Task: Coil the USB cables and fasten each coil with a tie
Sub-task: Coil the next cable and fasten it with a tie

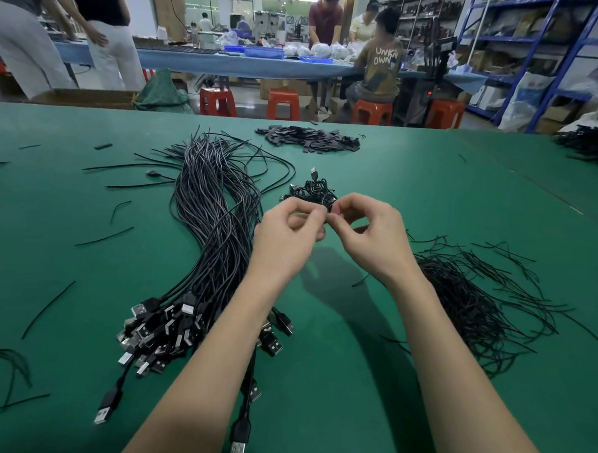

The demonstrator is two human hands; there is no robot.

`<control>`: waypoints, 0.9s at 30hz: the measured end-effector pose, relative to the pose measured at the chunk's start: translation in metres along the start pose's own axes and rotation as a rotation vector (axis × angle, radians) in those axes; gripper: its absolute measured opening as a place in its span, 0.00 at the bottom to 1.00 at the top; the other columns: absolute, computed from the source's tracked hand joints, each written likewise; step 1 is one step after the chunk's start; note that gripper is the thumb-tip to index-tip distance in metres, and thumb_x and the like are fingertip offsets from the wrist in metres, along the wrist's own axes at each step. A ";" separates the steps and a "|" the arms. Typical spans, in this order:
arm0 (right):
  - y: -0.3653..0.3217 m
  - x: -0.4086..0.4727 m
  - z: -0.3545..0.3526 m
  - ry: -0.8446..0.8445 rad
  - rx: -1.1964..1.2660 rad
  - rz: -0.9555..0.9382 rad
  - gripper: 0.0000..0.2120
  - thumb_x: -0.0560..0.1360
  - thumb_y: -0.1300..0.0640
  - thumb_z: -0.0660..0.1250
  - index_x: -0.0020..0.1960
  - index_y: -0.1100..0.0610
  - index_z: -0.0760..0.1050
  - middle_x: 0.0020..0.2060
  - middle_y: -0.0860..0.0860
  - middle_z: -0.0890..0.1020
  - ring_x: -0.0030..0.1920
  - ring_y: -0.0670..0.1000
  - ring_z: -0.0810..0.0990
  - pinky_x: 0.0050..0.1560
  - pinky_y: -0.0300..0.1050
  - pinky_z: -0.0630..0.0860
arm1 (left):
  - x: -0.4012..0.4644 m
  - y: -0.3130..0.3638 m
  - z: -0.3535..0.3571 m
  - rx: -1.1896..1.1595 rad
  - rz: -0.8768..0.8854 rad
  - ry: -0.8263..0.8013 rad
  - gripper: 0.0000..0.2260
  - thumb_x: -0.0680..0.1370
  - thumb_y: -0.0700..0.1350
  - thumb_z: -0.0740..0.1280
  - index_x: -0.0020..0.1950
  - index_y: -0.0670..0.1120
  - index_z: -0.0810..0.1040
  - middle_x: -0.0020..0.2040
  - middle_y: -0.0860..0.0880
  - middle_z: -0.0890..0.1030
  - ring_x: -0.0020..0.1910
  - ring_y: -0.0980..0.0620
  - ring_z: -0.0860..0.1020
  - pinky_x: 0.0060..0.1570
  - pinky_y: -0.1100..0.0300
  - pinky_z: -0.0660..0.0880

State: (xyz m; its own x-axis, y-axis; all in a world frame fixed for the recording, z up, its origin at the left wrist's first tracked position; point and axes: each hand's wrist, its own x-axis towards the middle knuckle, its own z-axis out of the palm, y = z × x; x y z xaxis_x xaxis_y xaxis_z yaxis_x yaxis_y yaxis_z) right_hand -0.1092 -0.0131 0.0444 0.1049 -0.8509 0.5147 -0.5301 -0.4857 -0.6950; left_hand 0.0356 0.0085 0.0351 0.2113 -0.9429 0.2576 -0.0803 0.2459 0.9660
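Above the middle of the green table [369,383], both hands meet at a small black coiled USB cable [314,190], its plug sticking up at the far side. My left hand [290,231] grips the coil's near edge with curled fingers. My right hand [369,229] pinches a thin black tie at the same spot, fingertips touching the left thumb. A long bundle of uncoiled black USB cables [216,216] lies to the left, its silver plugs [163,330] heaped near my left forearm. A loose heap of black wire ties [469,302] lies to the right.
A pile of small flat black pieces [308,139] lies at the far side of the table. Stray ties are scattered over the left half. More black cables [589,143] sit at the far right edge. Beyond the table stand red stools and several people at a blue bench.
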 end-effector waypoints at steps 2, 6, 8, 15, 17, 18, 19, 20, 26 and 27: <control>0.000 -0.002 0.001 -0.051 0.015 -0.087 0.03 0.76 0.60 0.72 0.45 0.53 0.80 0.38 0.44 0.82 0.41 0.43 0.80 0.39 0.33 0.75 | 0.004 0.003 -0.003 -0.406 -0.301 -0.004 0.05 0.79 0.40 0.70 0.44 0.42 0.77 0.37 0.44 0.84 0.35 0.50 0.83 0.41 0.59 0.82; -0.002 -0.003 0.004 -0.087 0.042 -0.152 0.03 0.77 0.61 0.71 0.46 0.54 0.79 0.39 0.44 0.82 0.42 0.46 0.81 0.39 0.37 0.77 | 0.004 0.006 -0.016 -0.693 -0.562 -0.154 0.10 0.79 0.40 0.70 0.57 0.36 0.78 0.41 0.43 0.83 0.36 0.51 0.82 0.38 0.60 0.82; -0.003 -0.004 0.004 -0.081 0.081 -0.144 0.03 0.77 0.61 0.72 0.46 0.55 0.80 0.39 0.44 0.83 0.42 0.45 0.81 0.39 0.34 0.76 | 0.004 0.006 -0.021 -0.728 -0.605 -0.192 0.16 0.78 0.40 0.71 0.64 0.35 0.77 0.44 0.41 0.82 0.39 0.51 0.82 0.39 0.61 0.82; -0.003 -0.005 -0.001 -0.109 0.107 -0.107 0.02 0.75 0.61 0.75 0.45 0.55 0.84 0.37 0.43 0.84 0.40 0.42 0.82 0.42 0.36 0.79 | 0.006 -0.001 -0.029 -0.680 -0.581 -0.273 0.06 0.77 0.39 0.71 0.44 0.39 0.75 0.38 0.42 0.82 0.37 0.50 0.82 0.39 0.61 0.82; -0.005 -0.004 -0.002 -0.121 0.075 -0.141 0.01 0.75 0.61 0.75 0.45 0.56 0.84 0.37 0.43 0.84 0.40 0.43 0.82 0.42 0.35 0.78 | 0.006 -0.003 -0.029 -0.687 -0.563 -0.265 0.10 0.77 0.39 0.71 0.39 0.42 0.72 0.37 0.43 0.81 0.36 0.50 0.81 0.39 0.61 0.81; -0.007 -0.003 -0.002 -0.121 0.052 -0.160 0.02 0.75 0.61 0.75 0.44 0.56 0.84 0.37 0.43 0.84 0.39 0.43 0.82 0.42 0.33 0.77 | 0.007 -0.003 -0.028 -0.680 -0.538 -0.248 0.10 0.77 0.39 0.71 0.38 0.42 0.72 0.36 0.43 0.81 0.35 0.50 0.81 0.38 0.61 0.81; -0.008 -0.003 -0.001 -0.110 0.032 -0.163 0.02 0.75 0.61 0.75 0.44 0.56 0.84 0.36 0.43 0.84 0.38 0.43 0.82 0.42 0.33 0.77 | 0.007 -0.004 -0.025 -0.663 -0.500 -0.223 0.10 0.76 0.39 0.71 0.38 0.42 0.73 0.35 0.44 0.81 0.34 0.51 0.80 0.38 0.62 0.81; -0.009 -0.003 0.001 -0.089 0.032 -0.137 0.03 0.75 0.61 0.74 0.42 0.56 0.83 0.35 0.43 0.83 0.37 0.43 0.82 0.41 0.33 0.76 | 0.006 -0.003 -0.022 -0.648 -0.453 -0.195 0.09 0.75 0.39 0.72 0.39 0.42 0.74 0.36 0.44 0.81 0.34 0.51 0.80 0.38 0.62 0.81; -0.013 0.001 0.003 -0.190 1.007 0.680 0.04 0.75 0.68 0.68 0.42 0.62 0.78 0.30 0.51 0.79 0.30 0.47 0.74 0.31 0.36 0.76 | 0.001 -0.004 -0.012 -0.318 0.017 -0.071 0.08 0.71 0.38 0.77 0.42 0.45 0.80 0.40 0.48 0.85 0.41 0.52 0.83 0.45 0.62 0.79; -0.013 0.001 0.001 -0.221 1.170 0.846 0.02 0.72 0.68 0.68 0.42 0.63 0.78 0.31 0.52 0.78 0.29 0.47 0.75 0.29 0.35 0.76 | 0.000 -0.005 -0.011 -0.261 0.105 -0.081 0.09 0.72 0.35 0.77 0.42 0.45 0.80 0.41 0.49 0.85 0.43 0.53 0.83 0.47 0.63 0.78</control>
State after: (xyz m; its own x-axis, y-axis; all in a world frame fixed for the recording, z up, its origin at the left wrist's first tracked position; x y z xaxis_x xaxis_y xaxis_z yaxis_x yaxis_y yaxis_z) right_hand -0.1008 -0.0081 0.0537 0.2976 -0.9194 -0.2571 0.4638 0.3746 -0.8029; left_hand 0.0472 0.0096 0.0309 0.1359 -0.9213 0.3642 0.1577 0.3830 0.9102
